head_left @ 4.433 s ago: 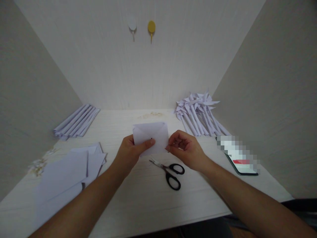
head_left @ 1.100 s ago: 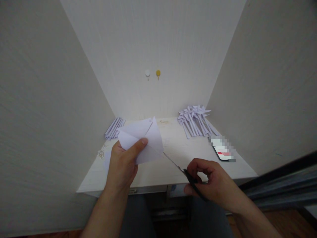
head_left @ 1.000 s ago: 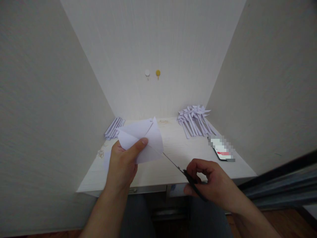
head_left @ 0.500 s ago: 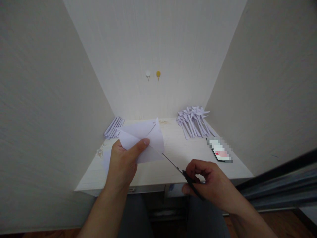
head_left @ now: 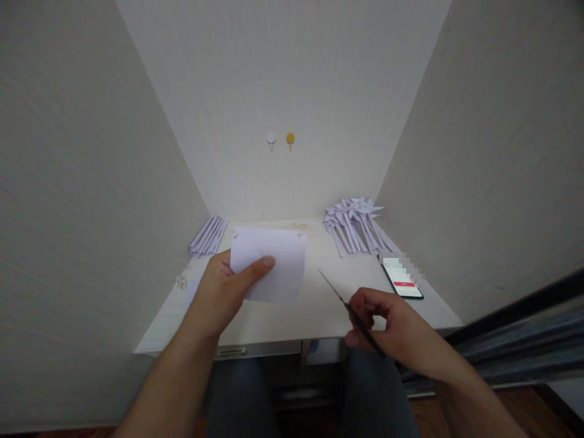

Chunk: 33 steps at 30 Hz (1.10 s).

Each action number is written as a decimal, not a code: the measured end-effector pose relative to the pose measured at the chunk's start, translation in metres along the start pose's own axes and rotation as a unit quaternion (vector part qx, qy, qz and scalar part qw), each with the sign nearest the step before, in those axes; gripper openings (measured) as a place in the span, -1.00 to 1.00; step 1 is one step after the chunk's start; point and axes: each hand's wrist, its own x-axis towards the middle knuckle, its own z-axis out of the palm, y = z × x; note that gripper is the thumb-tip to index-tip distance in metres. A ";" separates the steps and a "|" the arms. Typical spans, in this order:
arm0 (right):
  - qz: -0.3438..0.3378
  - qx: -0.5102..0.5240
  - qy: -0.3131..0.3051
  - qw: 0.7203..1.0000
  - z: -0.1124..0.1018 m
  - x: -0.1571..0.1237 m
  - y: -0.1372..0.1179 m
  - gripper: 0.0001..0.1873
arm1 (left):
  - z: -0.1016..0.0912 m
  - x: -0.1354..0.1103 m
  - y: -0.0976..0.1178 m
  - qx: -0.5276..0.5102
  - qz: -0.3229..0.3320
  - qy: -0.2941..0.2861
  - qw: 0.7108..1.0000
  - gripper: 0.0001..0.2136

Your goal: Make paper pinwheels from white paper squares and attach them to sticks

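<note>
A white sheet of paper (head_left: pixel 283 280), roughly square, is pinched in my left hand (head_left: pixel 223 286), with the thumb lying over its face and the other fingers hidden behind. Small dark marks show near its two top corners. My right hand (head_left: pixel 387 322) is closed on the black handles of a pair of scissors (head_left: pixel 342 300). The thin blades point up and to the left, apart from the paper, and look nearly closed.
Rolled paper sticks (head_left: pixel 208 236) lie at the back left of the white desk (head_left: pixel 264 322). Paper pinwheels on sticks (head_left: pixel 353 219) are piled at the back right. A phone (head_left: pixel 404 283) lies near the right edge. Rubber bands (head_left: pixel 182 280) rest at the left, and two hooks (head_left: pixel 290 140) hang on the wall.
The scissors have drawn back to the right, out of the paper. The sheet, earlier bent and slanted around the blades, now faces me flatter and straighter in my left hand.
</note>
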 end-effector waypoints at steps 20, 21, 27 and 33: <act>-0.085 -0.028 0.008 0.996 -0.037 -0.023 -0.032 -0.68 | -0.002 0.002 0.043 0.054 -0.057 -0.181 0.980 -0.82; -0.083 -0.026 0.005 0.996 -0.036 -0.023 -0.033 -0.68 | -0.003 0.002 0.043 0.054 -0.058 -0.180 0.980 -0.82; -0.068 -0.017 -0.006 0.997 -0.034 -0.023 -0.035 -0.70 | -0.003 0.000 0.044 0.055 -0.063 -0.187 0.979 -0.81; -0.078 -0.019 0.006 0.997 -0.033 -0.022 -0.034 -0.68 | -0.002 0.000 0.045 0.034 -0.079 -0.177 0.980 -0.86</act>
